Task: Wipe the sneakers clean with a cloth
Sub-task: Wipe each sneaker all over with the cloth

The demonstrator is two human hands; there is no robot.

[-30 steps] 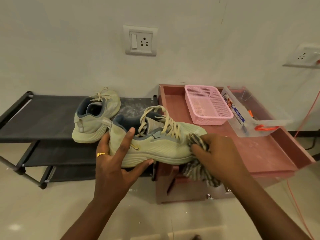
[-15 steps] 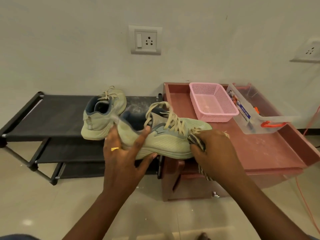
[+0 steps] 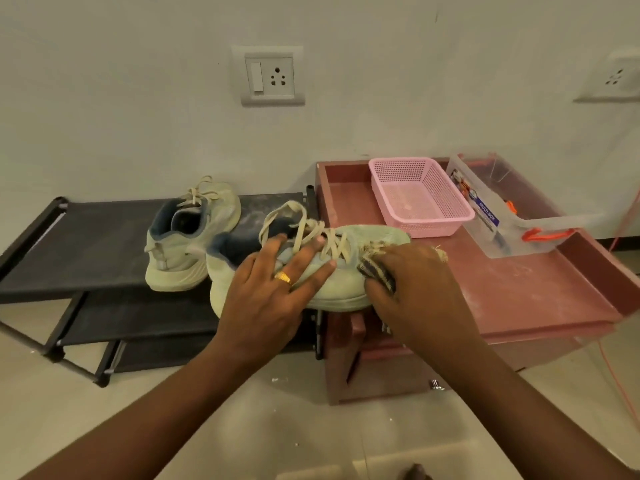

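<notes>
One wide-angle camera rides on the person's head, facing the wall point(image 3: 138, 116) and tilted down. It sits close: both forearms enter from the bottom edge, and the left hand point(image 3: 266, 299) on the sneaker point(image 3: 367, 237) and the right hand point(image 3: 419, 296) with the cloth point(image 3: 377, 271) fill mid-frame.

You are wearing a chunky gold ring point(image 3: 283, 278) on one finger of your left hand point(image 3: 263, 299). Your right hand point(image 3: 415, 296) and both forearms are showing bare.
</notes>
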